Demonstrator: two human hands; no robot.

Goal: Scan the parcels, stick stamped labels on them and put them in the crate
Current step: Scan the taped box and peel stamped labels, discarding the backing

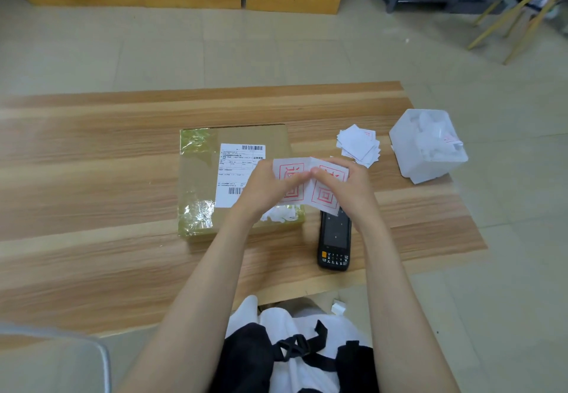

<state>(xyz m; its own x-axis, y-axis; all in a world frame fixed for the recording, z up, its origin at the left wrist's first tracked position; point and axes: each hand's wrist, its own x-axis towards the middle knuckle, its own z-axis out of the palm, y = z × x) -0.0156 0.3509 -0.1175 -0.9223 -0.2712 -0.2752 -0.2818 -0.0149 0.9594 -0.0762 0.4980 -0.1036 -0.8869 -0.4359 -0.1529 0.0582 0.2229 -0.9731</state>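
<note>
On the counter (pixel 92 177) our parcel (pixel 199 174) lies unlabelled and uncrated, left grip (pixel 266 190) and right grip (pixel 351 187) pinching stamped labels (pixel 325 199).

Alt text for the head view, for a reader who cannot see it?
The left hand and right hand pinch a red-stamped label above a taped cardboard parcel on a wooden table. A black scanner lies right of the parcel; farther right are a pile of labels and a white bin.

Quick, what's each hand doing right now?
Left hand: pinching the stamped label at its left part.
Right hand: pinching the same stamped label at its right part.
</note>
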